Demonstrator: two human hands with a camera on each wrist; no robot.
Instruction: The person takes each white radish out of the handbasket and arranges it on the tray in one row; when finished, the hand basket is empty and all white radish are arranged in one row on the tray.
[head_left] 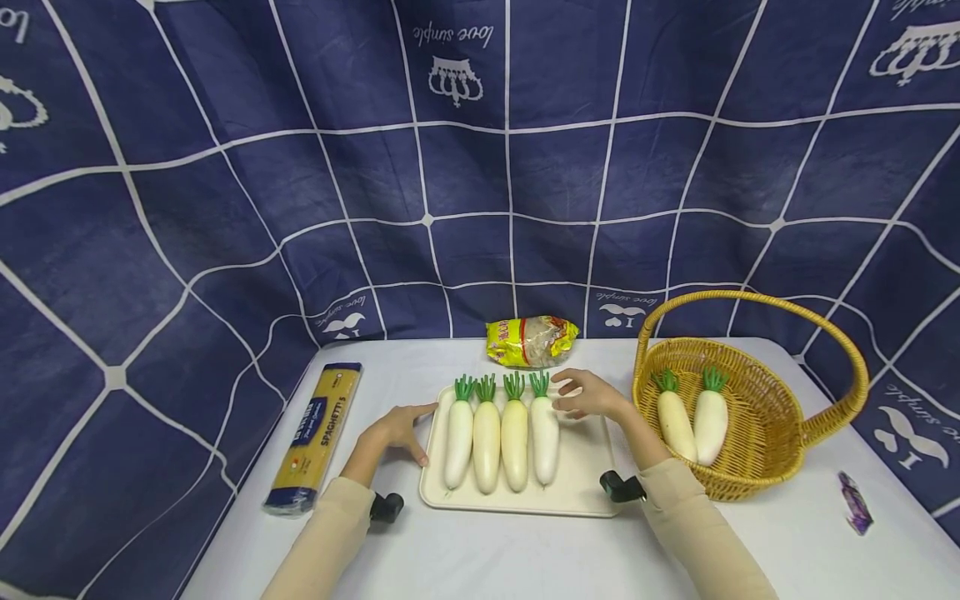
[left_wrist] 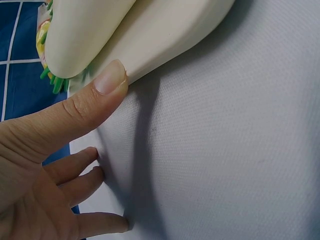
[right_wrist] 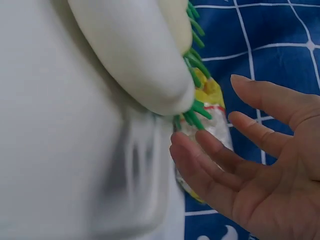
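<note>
Several white radishes with green stems lie side by side on a beige tray. My left hand is at the tray's left edge, fingers spread. In the left wrist view its thumb tip meets the tray's rim, while the other fingers hang over the white tabletop. Beside the upper end of the rightmost radish, my right hand reaches over the tray with loosely bent fingers. The right wrist view shows that palm holding nothing, its fingertips close to the green stems.
To the right stands a wicker basket with a tall handle, two radishes inside. A spaghetti pack lies on the left. Behind the tray is a yellow plastic bag. A small purple packet lies far right, near a blue curtain.
</note>
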